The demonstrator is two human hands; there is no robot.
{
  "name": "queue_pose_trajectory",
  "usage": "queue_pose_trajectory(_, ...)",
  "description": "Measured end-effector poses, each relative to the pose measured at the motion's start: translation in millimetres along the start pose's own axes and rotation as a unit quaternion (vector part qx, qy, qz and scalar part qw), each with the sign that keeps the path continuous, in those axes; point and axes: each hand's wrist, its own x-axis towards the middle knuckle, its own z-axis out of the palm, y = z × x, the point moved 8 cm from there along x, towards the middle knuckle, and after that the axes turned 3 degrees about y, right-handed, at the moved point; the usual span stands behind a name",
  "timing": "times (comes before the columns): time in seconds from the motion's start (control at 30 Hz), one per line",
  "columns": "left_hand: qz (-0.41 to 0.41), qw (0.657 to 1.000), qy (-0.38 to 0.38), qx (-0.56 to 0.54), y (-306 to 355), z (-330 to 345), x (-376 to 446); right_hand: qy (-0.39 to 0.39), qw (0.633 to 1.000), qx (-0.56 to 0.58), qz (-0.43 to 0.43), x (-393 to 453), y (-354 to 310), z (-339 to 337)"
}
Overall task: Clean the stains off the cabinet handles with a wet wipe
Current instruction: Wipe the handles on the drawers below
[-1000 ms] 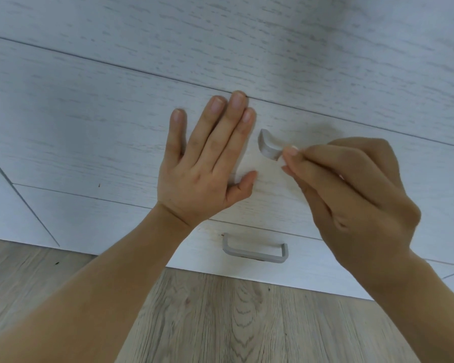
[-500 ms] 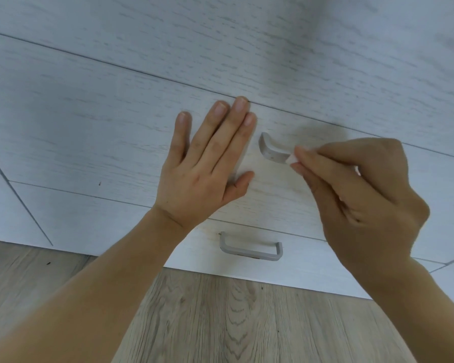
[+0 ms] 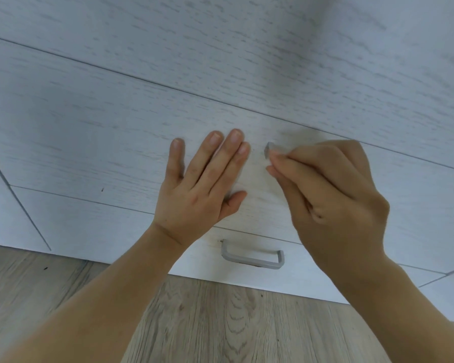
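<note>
Two grey handles in view. The upper handle [image 3: 269, 149] sits on the middle drawer front [image 3: 89, 142]; only its left end shows, a squared grey corner standing off the panel, and the rest is hidden behind your right hand [image 3: 333, 203]. No stain can be made out on that exposed end. The lower handle [image 3: 252, 258] is a flat grey U-shaped bar on the bottom drawer front [image 3: 116, 226], fully visible, with dark marks at its left mounting point and along its underside near the middle. Your right hand is bunched, fingertips [image 3: 274, 154] pinched onto the upper handle just right of its exposed end; the wipe itself cannot be seen, so I cannot tell whether it lies under those fingers. Your left hand [image 3: 202, 195] is released and flat, palm pressed to the middle drawer front just left of the upper handle, four fingers extended upward, thumb out toward the right, not touching the handle. Count: two hands, two handles, three horizontal white wood-grain panels stacked, all shut, contents not visible. A separate panel edge shows at far left [image 3: 0, 210]. One small dark speck [image 3: 102, 189] sits on the middle front near its lower seam. Grey-brown wood floor [image 3: 220, 323] runs below the cabinet.
</note>
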Motion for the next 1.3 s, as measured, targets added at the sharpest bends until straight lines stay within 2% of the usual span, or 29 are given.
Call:
queue_pose_trajectory(0.1, -0.003, 1.0, 0.006, 0.0, 0.6, -0.1, -1.5, -0.009, 0.999, 0.007, 0.032, 2.9, -1.9, 0.2)
queue_pose_trajectory(0.2, -0.004, 1.0, 0.007, -0.008, 1.1, -0.3, -1.9, 0.03, 0.996, -0.002, 0.085, -4.2, 6.5, -18.6)
queue_pose_trajectory(0.3, -0.01, 1.0, 0.006, -0.009, 1.1, -0.2, -1.7, 0.045, 0.994, -0.016, 0.098, -5.7, 8.3, -23.6)
queue_pose_trajectory(0.53, -0.005, 1.0, 0.008, -0.008, 1.6, -0.9, -1.4, 0.008, 0.998, -0.012, 0.065, 8.6, -3.3, 9.5)
queue_pose_trajectory(0.93, -0.001, 1.0, 0.02, -0.013, 0.7, 0.0, -2.6, -0.022, 0.996, -0.064, 0.06, 10.0, -5.5, 17.0)
queue_pose_trajectory(1.3, 0.006, 1.0, 0.014, -0.007, 0.4, 0.2, -2.4, -0.007, 0.999, -0.044, -0.003, -1.8, -4.6, 6.0)
